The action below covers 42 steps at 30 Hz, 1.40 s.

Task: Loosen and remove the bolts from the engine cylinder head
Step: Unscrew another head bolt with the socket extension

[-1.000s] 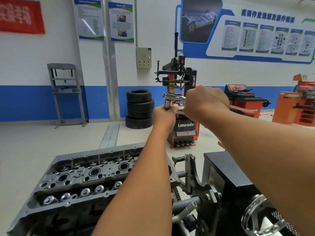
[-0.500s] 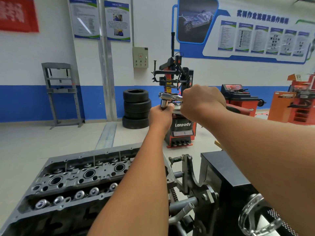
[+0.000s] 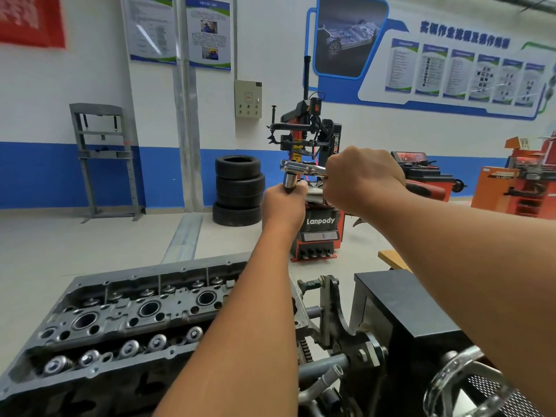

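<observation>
Chrome catches the light on the ratchet wrench, which is held up at chest height, well above the engine cylinder head instead of down on a bolt. That placement suggests the tool is being set up or adjusted between bolts, not turned under load. The left hand is wrapped around the socket under the ratchet's head, its grip closed tight with the fingers curled round the barrel, most likely to steady the socket or seat it on the drive. The right hand is fisted around the handle, grip fully closed on it, the knuckles facing the camera so the fingertips cannot be seen. Holding one part in each hand lets the person twist one against the other. The cylinder head lies low in the near left of the view, partly behind the left forearm, clamped to a black engine stand with its valve springs and spark plug wells facing up. Which head bolts remain cannot be told from here. Behind the hands stand a red tyre changer and a stack of tyres against the blue and white wall.
</observation>
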Tool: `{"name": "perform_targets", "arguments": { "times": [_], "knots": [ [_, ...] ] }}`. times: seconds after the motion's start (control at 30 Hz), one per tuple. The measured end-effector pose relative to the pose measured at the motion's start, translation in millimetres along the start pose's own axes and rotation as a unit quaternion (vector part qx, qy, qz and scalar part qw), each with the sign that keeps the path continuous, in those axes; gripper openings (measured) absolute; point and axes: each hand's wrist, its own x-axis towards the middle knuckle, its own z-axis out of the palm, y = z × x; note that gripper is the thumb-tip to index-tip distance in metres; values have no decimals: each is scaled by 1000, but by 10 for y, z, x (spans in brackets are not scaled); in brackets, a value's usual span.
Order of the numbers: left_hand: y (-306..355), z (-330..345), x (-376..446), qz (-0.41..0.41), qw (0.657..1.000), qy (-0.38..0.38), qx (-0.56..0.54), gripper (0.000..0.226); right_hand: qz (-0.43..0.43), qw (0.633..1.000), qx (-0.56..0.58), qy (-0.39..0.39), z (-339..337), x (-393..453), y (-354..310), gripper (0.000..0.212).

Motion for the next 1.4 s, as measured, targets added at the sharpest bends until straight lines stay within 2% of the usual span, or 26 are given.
{"name": "perform_targets", "arguments": {
  "times": [0.33, 0.77, 1.0, 1.4],
  "knots": [
    [29, -4, -32, 6, 1000, 12, -6, 33, -15, 1000, 5, 7, 44, 54, 55, 31],
    [-3, -1, -7, 16, 999, 43, 0, 34, -48, 998, 15, 26, 179, 171, 98, 25],
    [-21, -1, 2, 25, 998, 57, 7, 33, -66, 996, 40, 47, 262, 235, 117, 31],
    [-36, -47, -21, 35, 997, 65, -2, 28, -92, 989, 72, 90, 452, 401, 132, 29]
  ]
}}
